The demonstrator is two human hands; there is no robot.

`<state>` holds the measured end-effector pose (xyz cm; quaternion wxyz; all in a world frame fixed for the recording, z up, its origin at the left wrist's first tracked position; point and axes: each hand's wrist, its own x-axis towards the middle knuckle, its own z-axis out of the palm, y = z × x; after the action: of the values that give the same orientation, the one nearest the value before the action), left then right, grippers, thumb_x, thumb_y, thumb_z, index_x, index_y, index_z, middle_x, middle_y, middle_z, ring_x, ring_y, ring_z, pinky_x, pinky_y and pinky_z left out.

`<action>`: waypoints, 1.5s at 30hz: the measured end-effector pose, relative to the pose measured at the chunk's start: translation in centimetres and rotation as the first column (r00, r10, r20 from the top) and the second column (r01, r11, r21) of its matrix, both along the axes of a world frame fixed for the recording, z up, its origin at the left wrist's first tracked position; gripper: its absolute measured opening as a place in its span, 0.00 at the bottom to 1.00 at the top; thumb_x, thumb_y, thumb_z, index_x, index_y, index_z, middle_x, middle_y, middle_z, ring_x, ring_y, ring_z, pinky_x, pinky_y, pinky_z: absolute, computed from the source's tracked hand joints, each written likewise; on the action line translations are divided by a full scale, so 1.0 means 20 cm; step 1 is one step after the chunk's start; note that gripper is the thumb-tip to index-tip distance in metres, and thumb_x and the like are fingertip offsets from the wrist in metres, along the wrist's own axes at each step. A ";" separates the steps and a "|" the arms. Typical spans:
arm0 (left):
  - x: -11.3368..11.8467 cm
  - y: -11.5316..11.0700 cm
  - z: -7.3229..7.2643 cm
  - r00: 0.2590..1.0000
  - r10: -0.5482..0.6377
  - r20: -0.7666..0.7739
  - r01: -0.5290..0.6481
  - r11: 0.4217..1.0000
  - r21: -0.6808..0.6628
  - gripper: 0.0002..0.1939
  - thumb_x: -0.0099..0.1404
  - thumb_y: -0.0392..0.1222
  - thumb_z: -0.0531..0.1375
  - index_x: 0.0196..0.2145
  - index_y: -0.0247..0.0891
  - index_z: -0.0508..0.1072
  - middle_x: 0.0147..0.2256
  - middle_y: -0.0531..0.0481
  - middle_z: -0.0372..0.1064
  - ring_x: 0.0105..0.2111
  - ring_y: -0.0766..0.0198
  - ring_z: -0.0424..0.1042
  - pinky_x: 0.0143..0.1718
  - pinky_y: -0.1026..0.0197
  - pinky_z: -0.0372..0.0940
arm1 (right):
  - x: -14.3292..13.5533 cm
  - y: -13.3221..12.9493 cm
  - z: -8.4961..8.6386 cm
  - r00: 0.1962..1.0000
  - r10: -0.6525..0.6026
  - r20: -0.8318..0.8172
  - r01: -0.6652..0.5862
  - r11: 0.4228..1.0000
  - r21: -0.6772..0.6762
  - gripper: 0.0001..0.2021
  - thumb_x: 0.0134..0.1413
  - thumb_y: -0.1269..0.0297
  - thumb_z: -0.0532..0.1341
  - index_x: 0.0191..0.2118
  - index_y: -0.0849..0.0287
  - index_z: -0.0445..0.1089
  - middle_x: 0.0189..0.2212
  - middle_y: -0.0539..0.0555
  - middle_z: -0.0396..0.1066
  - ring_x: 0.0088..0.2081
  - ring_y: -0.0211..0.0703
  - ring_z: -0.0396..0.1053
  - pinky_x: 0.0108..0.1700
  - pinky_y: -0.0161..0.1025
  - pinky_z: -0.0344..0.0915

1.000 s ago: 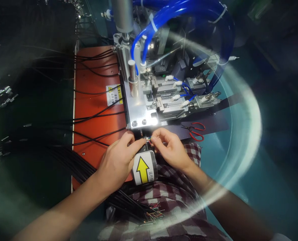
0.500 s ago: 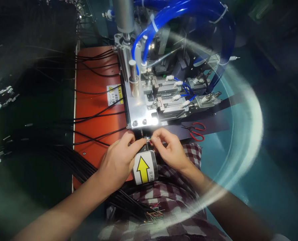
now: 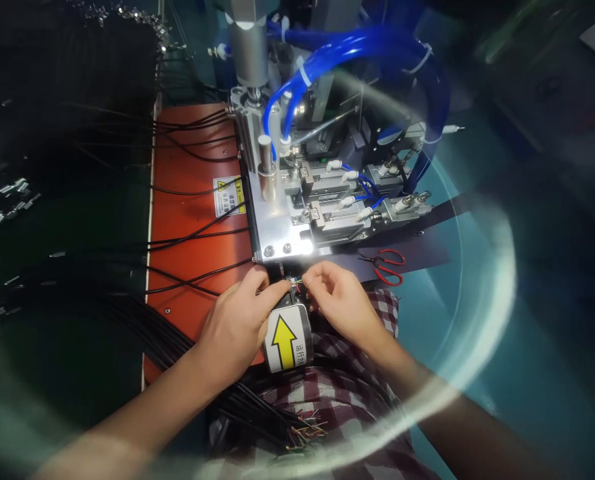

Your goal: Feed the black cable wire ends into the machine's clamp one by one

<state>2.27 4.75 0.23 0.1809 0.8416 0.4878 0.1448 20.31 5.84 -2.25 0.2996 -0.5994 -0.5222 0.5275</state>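
Observation:
Thin coloured wires [image 3: 296, 283] show in the small gap between my two hands, at the near end of the machine. My right hand [image 3: 341, 299] is closed in a pinch, thumb and forefinger together on the wire tips. From the other side my left hand [image 3: 235, 323] has its fingers curled and its thumb tip pressed beside the wires; what lies under the thumb is hidden. Just below the fingertips is a black housing with a white label [image 3: 287, 338] bearing a yellow arrow.
The metal machine [image 3: 282, 227] with blue air hoses [image 3: 357, 47] stands ahead. Red-handled snips [image 3: 388, 268] lie to the right. Black cables [image 3: 192, 233] cross the orange plate [image 3: 187, 213] on the left. A cable bundle with stripped ends [image 3: 305, 430] rests on my checked clothing.
The view has shifted slightly, so the machine sits a little lower. Both hands keep nearly the same pose, and slightly more of the coloured wires shows between them.

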 end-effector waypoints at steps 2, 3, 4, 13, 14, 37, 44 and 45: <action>0.00 0.00 0.00 1.000 0.004 0.004 -0.004 1.000 0.001 0.16 0.64 0.31 0.50 0.47 0.37 0.70 0.33 0.47 0.60 0.30 0.62 0.66 0.29 0.60 0.66 | 0.00 -0.01 0.01 0.997 -0.030 0.074 0.023 0.995 0.093 0.07 0.56 0.61 0.57 0.31 0.58 0.66 0.23 0.50 0.67 0.23 0.37 0.64 0.25 0.34 0.60; 0.00 0.00 0.00 1.000 0.005 0.007 -0.005 1.000 -0.003 0.16 0.64 0.31 0.50 0.46 0.37 0.71 0.34 0.47 0.60 0.30 0.62 0.66 0.29 0.60 0.66 | -0.01 -0.01 0.01 0.996 -0.037 0.082 0.026 0.991 0.129 0.07 0.56 0.61 0.57 0.32 0.58 0.67 0.24 0.51 0.68 0.23 0.37 0.64 0.25 0.34 0.60; 0.00 0.00 0.00 1.000 0.007 0.009 -0.007 1.000 -0.009 0.16 0.64 0.31 0.50 0.46 0.37 0.71 0.34 0.47 0.60 0.30 0.62 0.66 0.29 0.60 0.66 | -0.01 -0.02 0.01 0.996 -0.039 0.077 0.026 0.987 0.159 0.07 0.56 0.61 0.57 0.33 0.59 0.67 0.24 0.51 0.69 0.23 0.37 0.64 0.25 0.34 0.60; 0.00 -0.01 0.01 1.000 0.025 0.008 -0.025 0.998 -0.066 0.16 0.64 0.31 0.50 0.46 0.36 0.71 0.34 0.46 0.61 0.32 0.60 0.67 0.32 0.59 0.67 | -0.06 -0.03 0.00 0.989 -0.014 0.148 -0.031 0.954 0.298 0.06 0.56 0.65 0.55 0.30 0.58 0.65 0.23 0.49 0.64 0.24 0.37 0.61 0.28 0.34 0.58; 0.00 -0.01 0.01 1.000 0.028 0.006 -0.028 0.997 -0.075 0.16 0.64 0.30 0.50 0.46 0.36 0.71 0.34 0.46 0.61 0.32 0.60 0.67 0.31 0.59 0.67 | -0.06 -0.03 0.00 0.992 -0.013 0.126 -0.022 0.961 0.277 0.07 0.56 0.64 0.55 0.29 0.58 0.65 0.23 0.49 0.64 0.24 0.37 0.61 0.28 0.34 0.58; -0.01 -0.01 0.00 0.996 0.055 0.076 -0.059 0.997 0.055 0.16 0.62 0.26 0.48 0.40 0.38 0.70 0.34 0.47 0.66 0.32 0.63 0.70 0.33 0.63 0.69 | -0.12 0.00 0.03 0.970 -0.069 0.235 -0.010 0.948 0.319 0.08 0.54 0.62 0.57 0.26 0.56 0.68 0.15 0.45 0.58 0.19 0.36 0.57 0.23 0.34 0.52; -0.02 -0.02 0.00 0.994 0.066 0.086 -0.066 0.998 -0.001 0.15 0.62 0.27 0.49 0.42 0.38 0.69 0.38 0.46 0.65 0.35 0.61 0.70 0.36 0.61 0.69 | -0.11 0.00 0.00 0.998 -0.057 -0.029 0.062 0.968 0.244 0.06 0.51 0.65 0.57 0.26 0.58 0.64 0.15 0.43 0.53 0.18 0.34 0.51 0.22 0.33 0.50; -0.02 -0.02 0.00 0.994 0.064 0.084 -0.063 0.998 -0.013 0.15 0.62 0.28 0.49 0.43 0.38 0.69 0.38 0.45 0.64 0.35 0.61 0.70 0.36 0.61 0.69 | -0.11 0.00 -0.01 0.994 -0.074 -0.083 0.090 0.975 0.204 0.06 0.51 0.65 0.57 0.26 0.58 0.64 0.16 0.43 0.53 0.18 0.34 0.51 0.22 0.32 0.49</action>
<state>1.89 4.40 0.23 0.2012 0.8179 0.5070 0.1833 18.21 5.87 -2.52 0.4013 -0.5658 -0.5375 0.4795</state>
